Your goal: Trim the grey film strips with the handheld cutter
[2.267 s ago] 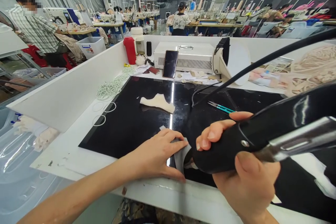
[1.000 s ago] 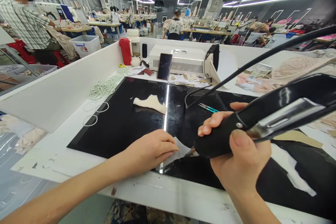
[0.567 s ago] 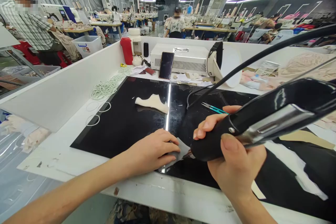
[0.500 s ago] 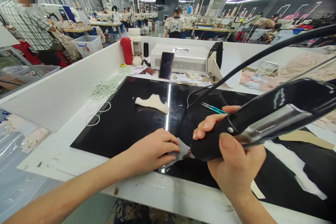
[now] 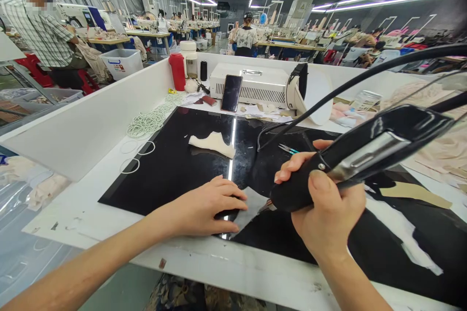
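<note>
My left hand [image 5: 213, 205] lies low over the black sheet [image 5: 146, 187], fingers stretched and spread. Its fingertips touch the left edge of a thin greyish, see-through piece [image 5: 250, 210]. In my right hand [image 5: 330, 221] is a black corded hand tool [image 5: 368, 153] with a silver lever along its side. The thumb presses on the body near that lever while the fingers wrap round the front. Its metal tip touches or nearly touches the right corner of the grey piece. A cream shaped piece [image 5: 213, 143] lies farther back on the sheet.
Small snips with teal handles [image 5: 287, 148] lie beyond my right hand. White strips [image 5: 399, 231] and a tan piece [image 5: 416, 194] are at the right. Behind stand a phone [image 5: 231, 92], a white vented box [image 5: 251, 80] and a red flask [image 5: 177, 72]. Pale green loops [image 5: 146, 124] pile at left.
The tool and my right hand have shifted slightly up and right. The tip now sits farther from my left fingers, and more of the grey piece shows between them.
</note>
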`<action>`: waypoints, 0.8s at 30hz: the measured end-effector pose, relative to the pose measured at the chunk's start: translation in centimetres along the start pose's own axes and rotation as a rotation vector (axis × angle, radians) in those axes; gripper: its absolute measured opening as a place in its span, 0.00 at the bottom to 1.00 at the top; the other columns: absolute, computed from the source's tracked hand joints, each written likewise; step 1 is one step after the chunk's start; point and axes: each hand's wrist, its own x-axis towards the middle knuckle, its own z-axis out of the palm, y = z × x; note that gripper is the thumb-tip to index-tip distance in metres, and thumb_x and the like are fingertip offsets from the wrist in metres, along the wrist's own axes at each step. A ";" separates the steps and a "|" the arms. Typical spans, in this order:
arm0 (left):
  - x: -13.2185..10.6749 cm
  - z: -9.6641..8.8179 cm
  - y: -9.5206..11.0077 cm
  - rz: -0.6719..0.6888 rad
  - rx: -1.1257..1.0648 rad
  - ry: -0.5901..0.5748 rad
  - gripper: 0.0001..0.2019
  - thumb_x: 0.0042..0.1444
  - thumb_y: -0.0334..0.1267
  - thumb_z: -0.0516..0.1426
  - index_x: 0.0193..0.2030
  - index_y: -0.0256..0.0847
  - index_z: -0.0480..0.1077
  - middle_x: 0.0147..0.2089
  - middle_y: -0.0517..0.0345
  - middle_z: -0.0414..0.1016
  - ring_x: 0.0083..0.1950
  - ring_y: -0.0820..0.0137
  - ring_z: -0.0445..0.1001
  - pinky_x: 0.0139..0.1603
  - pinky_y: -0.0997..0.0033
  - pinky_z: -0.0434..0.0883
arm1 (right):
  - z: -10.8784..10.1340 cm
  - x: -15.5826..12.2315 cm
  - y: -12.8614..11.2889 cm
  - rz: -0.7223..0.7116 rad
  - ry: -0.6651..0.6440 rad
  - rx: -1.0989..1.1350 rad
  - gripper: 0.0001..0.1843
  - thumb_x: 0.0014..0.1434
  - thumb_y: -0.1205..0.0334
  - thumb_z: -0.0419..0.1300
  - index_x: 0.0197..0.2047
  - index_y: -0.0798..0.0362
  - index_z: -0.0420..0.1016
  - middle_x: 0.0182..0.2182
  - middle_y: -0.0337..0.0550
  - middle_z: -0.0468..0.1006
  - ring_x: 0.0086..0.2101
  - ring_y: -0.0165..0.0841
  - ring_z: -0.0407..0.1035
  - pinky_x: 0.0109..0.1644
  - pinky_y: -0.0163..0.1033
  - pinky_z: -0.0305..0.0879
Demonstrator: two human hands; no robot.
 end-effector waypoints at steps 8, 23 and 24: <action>0.0 0.0 0.1 -0.012 -0.004 -0.017 0.23 0.59 0.39 0.72 0.61 0.46 0.78 0.64 0.49 0.78 0.67 0.54 0.70 0.73 0.51 0.60 | 0.9 -1.3 -0.6 0.049 -0.050 0.088 0.23 0.58 0.52 0.76 0.53 0.46 0.76 0.32 0.34 0.78 0.29 0.30 0.73 0.33 0.37 0.75; 0.2 0.0 0.1 0.000 0.008 -0.026 0.25 0.58 0.39 0.73 0.61 0.45 0.78 0.64 0.50 0.78 0.68 0.54 0.69 0.70 0.54 0.63 | 1.2 -2.5 -0.8 0.097 -0.080 0.105 0.22 0.58 0.50 0.75 0.52 0.44 0.75 0.32 0.34 0.76 0.29 0.30 0.70 0.34 0.38 0.75; 0.3 0.0 0.1 -0.004 0.019 -0.032 0.25 0.58 0.40 0.73 0.61 0.45 0.78 0.64 0.50 0.78 0.67 0.54 0.69 0.70 0.53 0.63 | 1.2 -2.7 -0.8 0.103 -0.095 0.104 0.22 0.58 0.50 0.75 0.53 0.44 0.75 0.32 0.34 0.75 0.29 0.31 0.70 0.34 0.38 0.75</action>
